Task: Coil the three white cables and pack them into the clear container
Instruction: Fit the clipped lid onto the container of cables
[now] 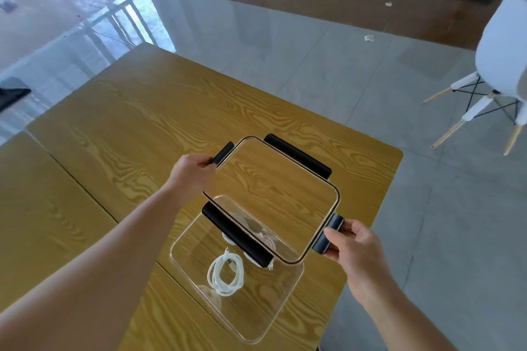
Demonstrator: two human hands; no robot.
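A clear container (pixel 182 262) stands on the wooden table near its front right corner. Inside it lies a coiled white cable (pixel 225 273), and more white cable (pixel 266 238) shows dimly under the lid. I hold a clear lid (pixel 273 194) with black clasps tilted above the container's far half. My left hand (pixel 192 172) grips the lid's left clasp. My right hand (pixel 352 248) grips the clasp at the lid's right end. How many cables lie under the lid is hidden.
The wooden table (pixel 128 137) stretches away to the left and back; its right edge runs close to the container. A white chair (pixel 502 65) stands on the grey tiled floor to the right.
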